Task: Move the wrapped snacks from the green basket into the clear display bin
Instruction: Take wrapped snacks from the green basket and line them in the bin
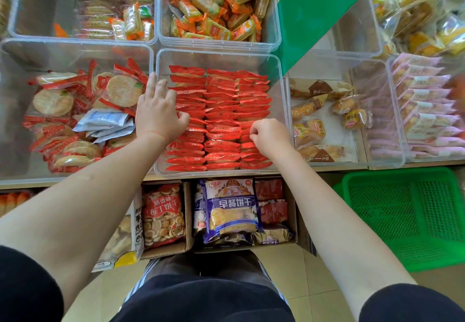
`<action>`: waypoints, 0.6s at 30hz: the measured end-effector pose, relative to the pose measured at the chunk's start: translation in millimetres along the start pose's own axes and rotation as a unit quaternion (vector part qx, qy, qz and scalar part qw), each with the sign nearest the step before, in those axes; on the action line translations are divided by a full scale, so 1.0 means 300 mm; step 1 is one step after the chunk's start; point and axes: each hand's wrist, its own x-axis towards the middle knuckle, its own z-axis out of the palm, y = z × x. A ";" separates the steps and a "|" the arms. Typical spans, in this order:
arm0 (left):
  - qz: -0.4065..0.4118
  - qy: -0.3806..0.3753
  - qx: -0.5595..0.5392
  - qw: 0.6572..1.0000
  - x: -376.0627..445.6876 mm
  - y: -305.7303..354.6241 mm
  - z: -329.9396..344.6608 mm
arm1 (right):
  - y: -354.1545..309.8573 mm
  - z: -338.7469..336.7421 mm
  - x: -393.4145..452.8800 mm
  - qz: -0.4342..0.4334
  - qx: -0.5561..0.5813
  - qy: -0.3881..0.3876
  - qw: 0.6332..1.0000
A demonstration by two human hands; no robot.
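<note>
The clear display bin (283, 110) in the middle of the shelf holds three neat rows of red wrapped snacks (221, 120). My left hand (158, 110) lies over the left row with fingers spread, its fingertips touching the packets near the bin's left wall. My right hand (270, 138) sits over the right row, fingers curled, pinching the edge of a red packet. The green basket (407, 218) stands low at the right, below the shelf, and I see no snacks in it.
Other clear bins surround the middle one: round crackers (75, 110) at left, orange packets (219, 7) behind, small cakes (324, 120) and pink packs (425, 105) at right. A green box (319, 7) leans behind. Cartons of biscuit bags (231, 211) sit under the shelf.
</note>
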 end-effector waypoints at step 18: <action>0.004 0.007 -0.007 1.000 -0.001 -0.003 0.003 | 0.031 -0.019 -0.025 -0.003 0.105 -0.016 0.994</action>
